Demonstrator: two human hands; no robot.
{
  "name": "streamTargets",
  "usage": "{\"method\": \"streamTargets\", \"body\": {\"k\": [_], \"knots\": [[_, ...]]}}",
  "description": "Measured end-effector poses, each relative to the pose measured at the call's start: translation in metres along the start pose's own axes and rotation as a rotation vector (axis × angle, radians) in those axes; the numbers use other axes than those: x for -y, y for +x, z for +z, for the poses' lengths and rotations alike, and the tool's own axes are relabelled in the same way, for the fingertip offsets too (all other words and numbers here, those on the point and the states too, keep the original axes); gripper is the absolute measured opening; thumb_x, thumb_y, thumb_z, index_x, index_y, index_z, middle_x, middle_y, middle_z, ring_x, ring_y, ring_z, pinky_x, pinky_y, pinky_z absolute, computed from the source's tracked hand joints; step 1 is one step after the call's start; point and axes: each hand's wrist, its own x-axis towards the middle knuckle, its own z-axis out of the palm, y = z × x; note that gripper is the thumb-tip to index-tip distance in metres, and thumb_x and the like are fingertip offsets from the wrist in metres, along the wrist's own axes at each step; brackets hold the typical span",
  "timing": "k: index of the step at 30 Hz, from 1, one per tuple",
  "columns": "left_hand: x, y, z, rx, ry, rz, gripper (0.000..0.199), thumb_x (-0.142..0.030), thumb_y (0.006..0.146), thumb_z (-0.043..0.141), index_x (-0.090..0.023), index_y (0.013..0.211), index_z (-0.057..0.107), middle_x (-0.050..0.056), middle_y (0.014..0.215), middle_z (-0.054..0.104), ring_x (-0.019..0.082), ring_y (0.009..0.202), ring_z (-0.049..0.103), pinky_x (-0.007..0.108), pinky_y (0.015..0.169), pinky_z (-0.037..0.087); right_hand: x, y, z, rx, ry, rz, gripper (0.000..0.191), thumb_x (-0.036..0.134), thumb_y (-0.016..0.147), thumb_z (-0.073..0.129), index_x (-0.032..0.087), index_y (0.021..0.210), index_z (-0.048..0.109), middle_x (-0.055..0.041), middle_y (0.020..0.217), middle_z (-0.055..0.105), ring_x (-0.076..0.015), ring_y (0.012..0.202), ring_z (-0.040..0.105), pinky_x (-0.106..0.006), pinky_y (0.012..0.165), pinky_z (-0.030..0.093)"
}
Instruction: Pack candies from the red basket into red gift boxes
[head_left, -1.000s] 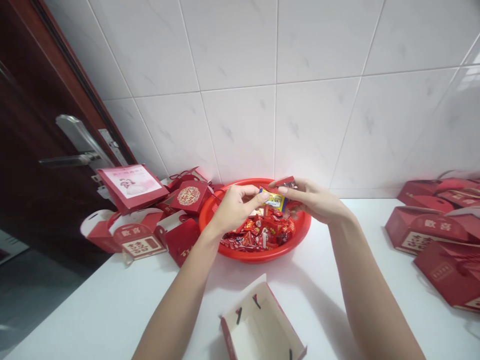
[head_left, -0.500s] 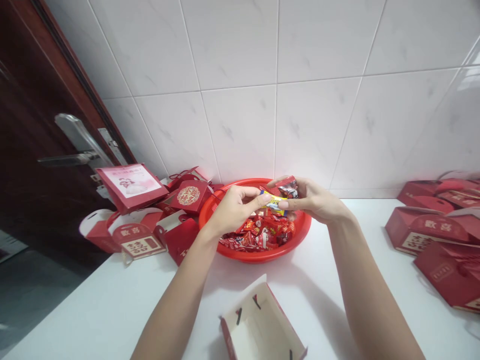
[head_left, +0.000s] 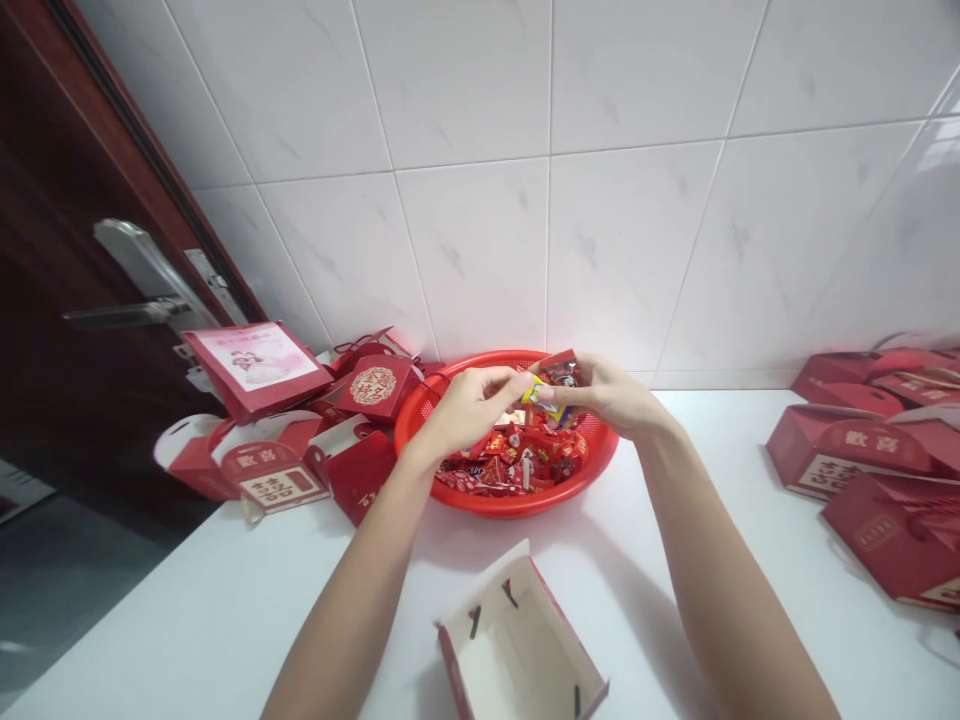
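Note:
Over the red plastic basket (head_left: 501,505), my left hand (head_left: 469,405) has thumb and fingers pinched at the left end of a small candy in a yellow and blue wrapper (head_left: 546,396). My right hand (head_left: 619,397) grips the same candy from the right. Its fingers also hold a red and dark shiny wrapped candy (head_left: 559,366). Under both hands, many red-wrapped candies (head_left: 517,465) lie in the basket. In front of the basket stands an open red box (head_left: 525,650) with a pale inside and small dark ribbon ends poking through its walls.
Red gift boxes (head_left: 277,465) are piled left of the basket, one with a pink picture (head_left: 259,357) on top. More red boxes (head_left: 862,450) stand at the right. A tiled wall (head_left: 480,250) rises behind the white table (head_left: 187,620); a dark door with a metal handle (head_left: 142,310) is at the left.
The yellow candy has turned and shifted slightly within the fingers, closer against the red and dark candy in my right hand. The whole view has moved a little.

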Motion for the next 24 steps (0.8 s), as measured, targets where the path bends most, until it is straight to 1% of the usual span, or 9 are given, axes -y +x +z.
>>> {"method": "streamTargets", "body": {"k": [3,4,7,9,12,14,16,20,24], "knots": [[0.025,0.005,-0.009,0.015,0.235,-0.112,0.038,-0.048,0.094,0.048,-0.018,0.086,0.07,0.004,0.084,0.071,0.02,0.08,0.063,0.027,0.071,0.047,-0.018,0.011,0.001,-0.155,0.021,0.035,0.038,0.037,0.069,0.084,0.015,0.096,0.069,-0.0039,0.081,0.068,-0.0139,0.067,0.063,-0.024,0.055,0.052],[0.035,0.006,-0.013,0.069,0.319,-0.177,0.035,-0.044,0.093,0.048,-0.018,0.092,0.072,0.006,0.091,0.073,0.022,0.085,0.065,0.028,0.074,0.048,-0.024,0.015,0.002,-0.211,0.038,0.037,0.037,0.036,0.069,0.083,0.014,0.095,0.068,-0.0038,0.08,0.068,-0.0136,0.065,0.063,-0.023,0.053,0.051],[0.06,0.006,-0.02,0.319,0.535,-0.328,0.03,-0.033,0.086,0.055,-0.019,0.104,0.075,0.01,0.111,0.074,0.026,0.103,0.067,0.03,0.088,0.048,-0.04,0.022,0.004,-0.334,0.086,0.059,0.028,0.029,0.07,0.08,0.015,0.09,0.068,-0.0027,0.077,0.069,-0.0127,0.061,0.062,-0.022,0.05,0.049],[0.07,0.004,-0.023,0.426,0.638,-0.419,0.039,-0.035,0.082,0.061,-0.022,0.116,0.072,0.011,0.127,0.069,0.028,0.116,0.063,0.03,0.095,0.047,-0.045,0.024,0.005,-0.38,0.107,0.089,0.021,0.025,0.071,0.078,0.015,0.085,0.067,-0.0019,0.074,0.068,-0.0131,0.06,0.063,-0.022,0.049,0.05],[0.075,0.002,-0.022,0.492,0.707,-0.491,0.06,-0.043,0.08,0.064,-0.023,0.136,0.059,0.013,0.141,0.058,0.028,0.125,0.058,0.031,0.1,0.046,-0.046,0.024,0.004,-0.433,0.145,0.127,0.01,0.018,0.072,0.073,0.015,0.079,0.067,-0.001,0.07,0.068,-0.0132,0.056,0.064,-0.022,0.047,0.05],[0.074,0.003,-0.019,0.557,0.756,-0.5,0.067,-0.045,0.08,0.064,-0.023,0.143,0.052,0.014,0.144,0.055,0.027,0.128,0.056,0.032,0.101,0.045,-0.045,0.024,0.004,-0.457,0.167,0.146,0.006,0.015,0.072,0.071,0.015,0.077,0.068,-0.0006,0.067,0.068,-0.0128,0.053,0.064,-0.021,0.046,0.05],[0.071,0.007,-0.015,0.641,0.841,-0.51,0.068,-0.048,0.081,0.064,-0.024,0.143,0.052,0.014,0.143,0.055,0.028,0.127,0.056,0.033,0.101,0.046,-0.044,0.025,0.004,-0.48,0.184,0.155,0.006,0.013,0.071,0.07,0.015,0.076,0.068,-0.0008,0.065,0.068,-0.0136,0.053,0.064,-0.022,0.045,0.051],[0.063,0.019,-0.009,0.751,0.959,-0.493,0.055,-0.048,0.079,0.065,-0.022,0.128,0.064,0.015,0.134,0.062,0.031,0.116,0.063,0.035,0.093,0.051,-0.045,0.027,0.004,-0.574,0.245,0.133,0.005,0.011,0.07,0.07,0.016,0.072,0.067,-0.0017,0.062,0.068,-0.0156,0.056,0.066,-0.023,0.048,0.054],[0.056,0.04,0.0,0.748,0.976,-0.453,0.037,-0.036,0.079,0.064,-0.02,0.112,0.073,0.013,0.12,0.071,0.03,0.105,0.068,0.033,0.085,0.053,-0.044,0.028,0.004,-0.672,0.307,0.095,0.008,0.012,0.069,0.07,0.017,0.069,0.065,-0.0005,0.06,0.067,-0.0153,0.054,0.065,-0.024,0.049,0.055]]}}
